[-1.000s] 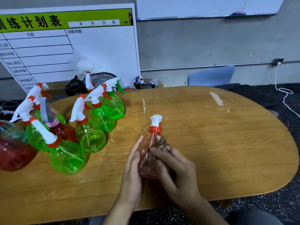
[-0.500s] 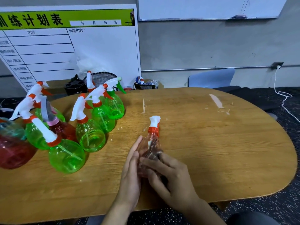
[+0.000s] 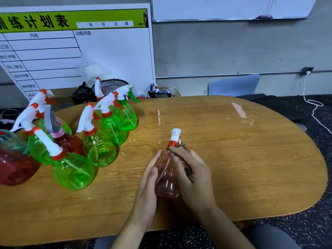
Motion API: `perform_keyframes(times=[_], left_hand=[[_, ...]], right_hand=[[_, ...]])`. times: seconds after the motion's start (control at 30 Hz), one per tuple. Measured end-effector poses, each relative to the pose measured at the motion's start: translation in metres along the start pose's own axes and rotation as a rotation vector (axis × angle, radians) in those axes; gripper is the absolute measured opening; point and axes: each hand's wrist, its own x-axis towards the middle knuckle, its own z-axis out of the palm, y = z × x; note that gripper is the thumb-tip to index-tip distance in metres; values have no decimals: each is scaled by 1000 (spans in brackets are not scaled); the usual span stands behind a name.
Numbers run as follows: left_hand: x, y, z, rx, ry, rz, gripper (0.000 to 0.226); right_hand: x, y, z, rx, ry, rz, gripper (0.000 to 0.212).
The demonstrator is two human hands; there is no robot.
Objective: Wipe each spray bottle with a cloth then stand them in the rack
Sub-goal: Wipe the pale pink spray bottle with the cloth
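Observation:
A pale red see-through spray bottle [image 3: 166,178] with an orange collar and a white nozzle stands tilted on the wooden table [image 3: 242,168], near its front edge. My left hand [image 3: 146,187] lies flat against the bottle's left side, fingers straight. My right hand [image 3: 193,175] curls over the bottle's right side and shoulder. It presses a dark brownish cloth [image 3: 182,147] to the bottle, and only a bit of the cloth peeks out by the collar. I cannot make out a rack.
Several green spray bottles [image 3: 98,150] and two red ones [image 3: 16,168] stand bunched at the table's left. Behind them are a dark basket [image 3: 111,86] and a leaning white schedule board [image 3: 107,56]. A blue chair [image 3: 233,85] stands past the far edge.
My right hand with the cloth has slid up the bottle from its body to just under the collar. My left hand has stayed against the bottle's left side.

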Motion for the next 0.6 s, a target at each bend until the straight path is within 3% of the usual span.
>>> perform_keyframes(times=[0.2,0.33,0.47,0.6], left_hand=[[-2,6,1,-59,20,13,48],[-2,9,4,-102,0,20,51],[-3,9,4,-85,-15,28,50],[-6,11,3,17,-4,22,89]], right_hand=[[-22,1,-1,-82,-145,-288,30],[-35,3,-6,-96,-229,-363,28],[-30,-2,-10,72,-106,-255,26],[-13,0,-6,106,79,-20,26]])
